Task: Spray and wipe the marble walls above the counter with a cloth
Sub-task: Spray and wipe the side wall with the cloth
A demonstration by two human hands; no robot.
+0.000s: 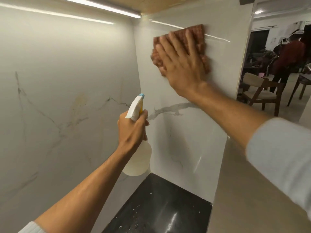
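Observer: Marble wall on the left (67,81), white with thin grey veins and a faint yellowish patch. Light strip (104,6) runs along the top, under a wood-toned panel.

Checker: Hands?

Observer: Left hand (133,130) curled round the neck of the spray bottle (139,158), held in the air near the corner where the two walls meet. Nozzle tip blue, pointing up and to the right; bottle body pale and translucent. Below it, black table (159,207), glossy, flecked with white specks.

Checker: Right of the corner?

Observer: Right marble wall (185,140), one broad grey vein across it. Cloth (200,39), reddish-brown, flat against this wall high up. Right hand (181,64) presses on it, fingers straight and spread. Cloth slightly blurred at its lower edge.

Checker: Room?

Observer: Past the wall's outer edge, a dimmer room. Wooden chair (262,93) with a light seat; person in red (289,54) standing farther back, details too blurred to read.
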